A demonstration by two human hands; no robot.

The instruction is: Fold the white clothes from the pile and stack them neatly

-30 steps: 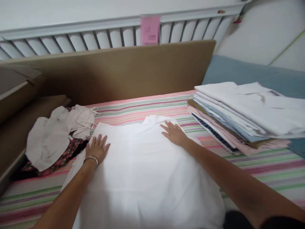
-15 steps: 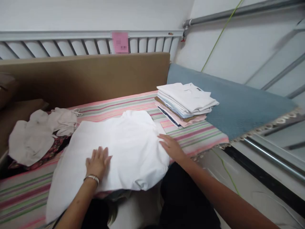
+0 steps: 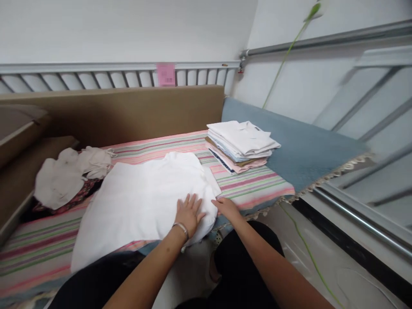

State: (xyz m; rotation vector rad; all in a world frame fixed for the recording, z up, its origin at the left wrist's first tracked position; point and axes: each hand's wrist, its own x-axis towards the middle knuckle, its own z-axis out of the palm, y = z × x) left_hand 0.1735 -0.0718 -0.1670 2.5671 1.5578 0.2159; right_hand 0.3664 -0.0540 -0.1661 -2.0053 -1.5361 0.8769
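Note:
A white shirt [image 3: 138,201] lies spread on a striped sheet in front of me, with its near edge hanging toward my legs. My left hand [image 3: 189,215] rests flat on the right part of the shirt, fingers spread. At the shirt's right edge, beside the sleeve, my right hand [image 3: 228,208] has its fingers bent and pinched on the cloth. The fingertips are partly hidden against the fabric. A stack of folded clothes [image 3: 240,141], white on top, sits beyond my right hand.
Crumpled pale garments [image 3: 61,178] lie at the left over a dark floral cloth. A brown board [image 3: 144,109] runs along the back. On the right, a blue cover [image 3: 309,143] with a fringed edge hangs over the bed's side. A green cord [image 3: 299,234] trails along the floor.
My left hand has moved right across the shirt, from its middle to near the sleeve. My right hand has drawn closer along the right edge, its fingers now bent. The view has shifted slightly.

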